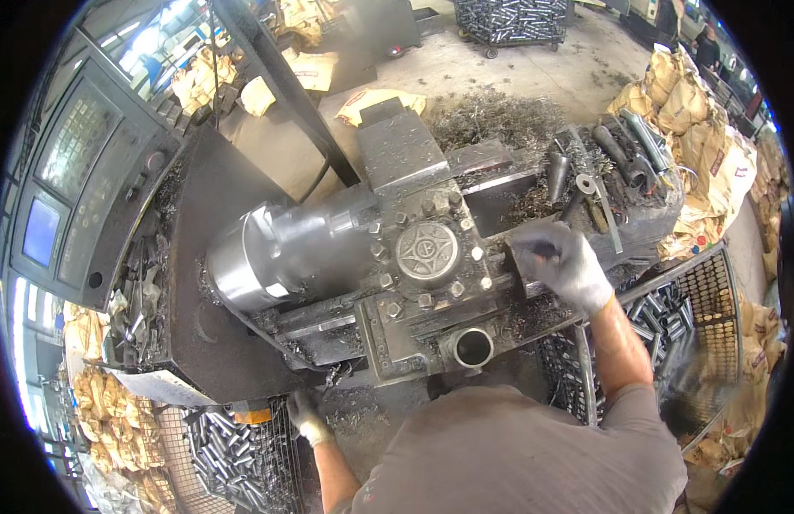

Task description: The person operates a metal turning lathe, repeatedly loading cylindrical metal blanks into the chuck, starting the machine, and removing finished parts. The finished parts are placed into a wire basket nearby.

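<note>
A lathe fills the middle, with a shiny chuck at its left and a dark carriage with a round star-patterned cap on top. My right hand, in a greyish-white glove with dark fingers, is at the carriage's right end. Its fingers curl inward; what they hold, if anything, is hidden. My left hand, gloved alike, hangs low beside a wire basket of metal tubes. Its fingers are too dark to read. An open round tube end faces me at the carriage's near side. Greyish haze blurs the chuck area.
A control panel with a lit screen stands at left. Loose tubes and a flat metal bar lie on the lathe's right end. Another mesh basket holds tubes at right. Paper sacks are piled beyond it; metal chips litter the floor.
</note>
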Available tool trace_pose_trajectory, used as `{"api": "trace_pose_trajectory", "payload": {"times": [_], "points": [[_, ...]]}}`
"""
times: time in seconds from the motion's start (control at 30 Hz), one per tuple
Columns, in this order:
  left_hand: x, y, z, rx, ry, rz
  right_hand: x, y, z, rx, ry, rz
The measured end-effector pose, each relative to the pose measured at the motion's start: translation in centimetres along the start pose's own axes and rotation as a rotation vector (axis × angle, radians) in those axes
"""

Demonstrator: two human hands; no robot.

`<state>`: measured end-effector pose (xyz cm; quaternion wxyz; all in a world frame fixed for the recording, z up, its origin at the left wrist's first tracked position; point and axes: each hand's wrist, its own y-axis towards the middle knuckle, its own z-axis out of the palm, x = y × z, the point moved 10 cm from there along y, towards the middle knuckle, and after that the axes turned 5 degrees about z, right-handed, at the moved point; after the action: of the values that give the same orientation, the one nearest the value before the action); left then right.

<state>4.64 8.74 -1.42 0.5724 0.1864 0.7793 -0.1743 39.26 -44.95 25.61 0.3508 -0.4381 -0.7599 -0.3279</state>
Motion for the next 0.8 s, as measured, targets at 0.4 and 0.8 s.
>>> {"api": "trace_pose_trajectory", "payload": {"times": [0.4,0.8], "points": [[-37.3,10.0,12.0,0.274,0.464,1.054,10.6,20.9,18.3,0.512,-0.492,-0.286],[-38.0,9.7,14.2,0.026,0.733,1.326,2.1,24.0,33.5,1.401,-0.551,0.053]]}}
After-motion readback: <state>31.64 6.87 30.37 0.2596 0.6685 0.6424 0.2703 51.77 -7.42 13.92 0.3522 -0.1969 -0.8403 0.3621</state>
